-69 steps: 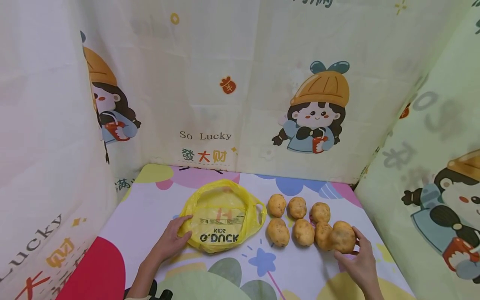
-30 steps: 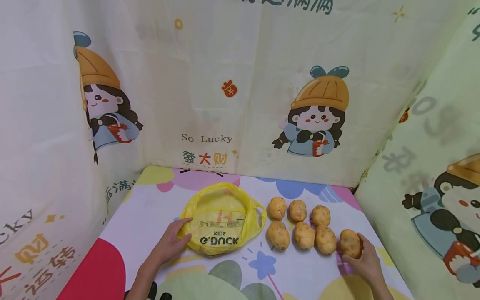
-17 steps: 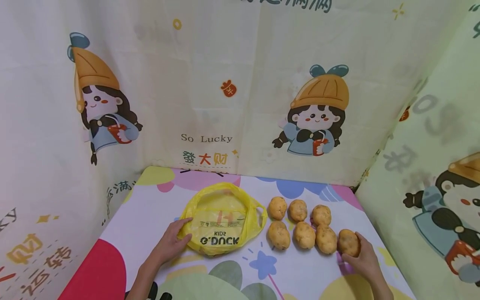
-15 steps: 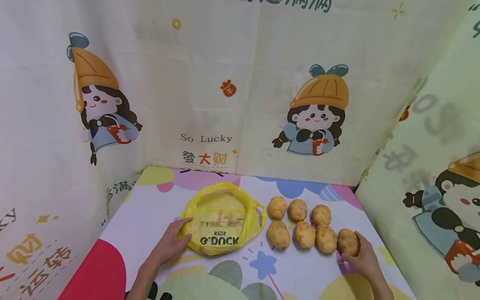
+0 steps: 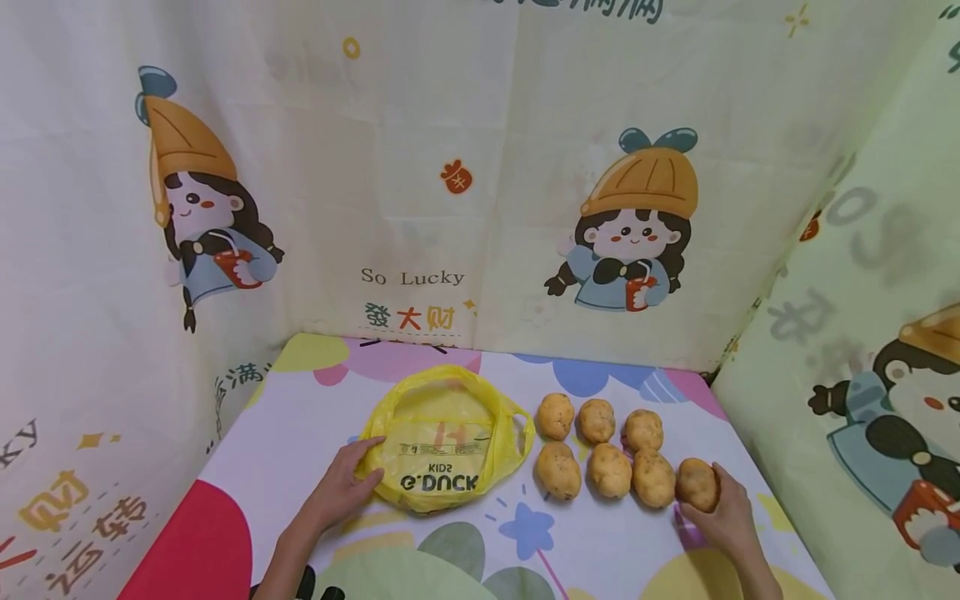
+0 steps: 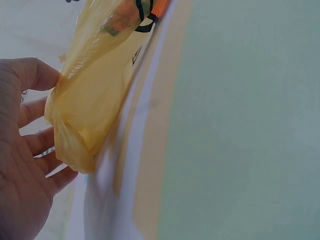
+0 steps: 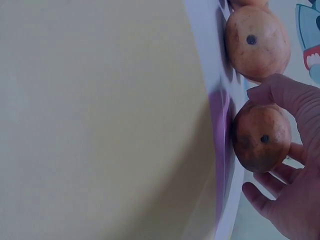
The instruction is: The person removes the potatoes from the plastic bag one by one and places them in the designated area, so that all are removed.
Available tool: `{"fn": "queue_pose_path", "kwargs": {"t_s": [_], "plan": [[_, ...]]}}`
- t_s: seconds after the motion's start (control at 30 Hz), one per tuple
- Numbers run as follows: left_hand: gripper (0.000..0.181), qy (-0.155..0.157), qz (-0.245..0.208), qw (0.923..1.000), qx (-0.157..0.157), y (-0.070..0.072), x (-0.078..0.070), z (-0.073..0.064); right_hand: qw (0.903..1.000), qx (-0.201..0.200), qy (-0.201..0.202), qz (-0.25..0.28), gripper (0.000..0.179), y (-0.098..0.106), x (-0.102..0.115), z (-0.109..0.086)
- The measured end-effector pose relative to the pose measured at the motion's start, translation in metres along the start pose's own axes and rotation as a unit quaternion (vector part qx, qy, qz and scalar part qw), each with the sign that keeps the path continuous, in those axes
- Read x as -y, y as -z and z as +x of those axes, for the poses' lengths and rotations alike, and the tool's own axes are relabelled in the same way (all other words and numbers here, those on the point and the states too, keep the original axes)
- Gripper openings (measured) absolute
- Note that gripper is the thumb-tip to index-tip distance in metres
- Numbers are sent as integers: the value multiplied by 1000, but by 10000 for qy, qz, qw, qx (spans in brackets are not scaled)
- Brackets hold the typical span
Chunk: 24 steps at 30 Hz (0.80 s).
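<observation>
A yellow plastic bag (image 5: 438, 493) with "G.DUCK KIDS" lettering stands on the table, its mouth wide open. At its left side, my left hand (image 5: 347, 483) holds the bag's edge between thumb and fingers; the left wrist view shows the thin plastic bag (image 6: 87, 110) against the fingertips. On the far right my right hand (image 5: 723, 508) grips a brownish potato (image 5: 697, 485), thumb on the near side. Up close, this potato (image 7: 262, 137) has a dark spot and sits low over the table. To its left lie several potatoes (image 5: 609, 471) in two rows.
The table (image 5: 300, 417) has a colourful printed cover. Pale printed curtains (image 5: 510, 250) enclose it at the back and both sides. A dark object (image 5: 332, 592) shows at the lower edge near my left forearm.
My right hand has moved right and down with the potato, from over the front row to its right end. For the last half second it has stayed nearly still. My left hand keeps its place.
</observation>
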<state>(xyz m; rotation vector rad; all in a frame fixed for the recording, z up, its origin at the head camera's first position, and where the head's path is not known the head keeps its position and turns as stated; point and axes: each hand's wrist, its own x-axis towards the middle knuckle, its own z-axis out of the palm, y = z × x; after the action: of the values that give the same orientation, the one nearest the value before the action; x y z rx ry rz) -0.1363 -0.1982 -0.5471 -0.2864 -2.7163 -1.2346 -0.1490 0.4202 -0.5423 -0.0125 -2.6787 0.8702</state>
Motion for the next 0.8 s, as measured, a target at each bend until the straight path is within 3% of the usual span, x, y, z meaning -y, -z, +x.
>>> {"fn": "queue_pose_path", "kwargs": {"t_s": [0.33, 0.6, 0.8], "plan": [[57, -205, -71, 9990, -386, 0, -1, -3, 9971, -310, -670, 162, 91, 3, 14, -2], [62, -254, -26, 9977, -635, 3, -3, -9, 9941, -639, -833, 259, 89, 2, 20, -4], [62, -76, -114, 9986, -519, 8, -7, -17, 9926, -658, -925, 441, 86, 3, 35, -10]]}}
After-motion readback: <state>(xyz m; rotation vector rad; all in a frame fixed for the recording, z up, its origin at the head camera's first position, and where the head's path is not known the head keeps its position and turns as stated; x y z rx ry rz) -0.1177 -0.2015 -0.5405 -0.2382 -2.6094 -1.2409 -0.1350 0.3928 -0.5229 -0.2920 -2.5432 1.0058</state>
